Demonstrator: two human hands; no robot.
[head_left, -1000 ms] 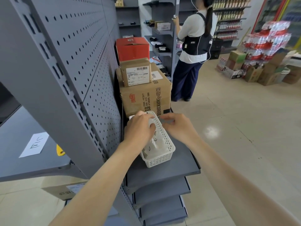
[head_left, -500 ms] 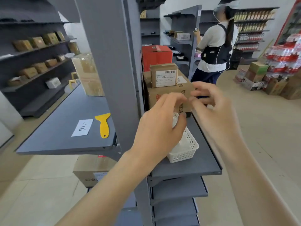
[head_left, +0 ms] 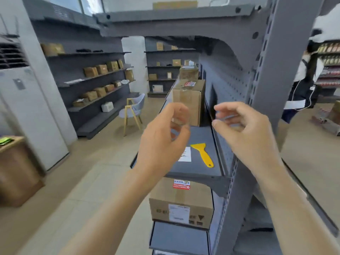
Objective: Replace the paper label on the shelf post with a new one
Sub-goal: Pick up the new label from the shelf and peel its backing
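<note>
Lying flat on shelf (head_left: pixel 198 137) | paper label (head_left: pixel 185 154) long axis runs away from camera

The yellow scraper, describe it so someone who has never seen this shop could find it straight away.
Find the grey shelf running along the perforated back panel, with a tall cardboard box at its far end. Near the front edge lies the yellow scraper, beside a white paper slip. It is the only bright yellow thing there, broad blade tapering to a handle.
</note>
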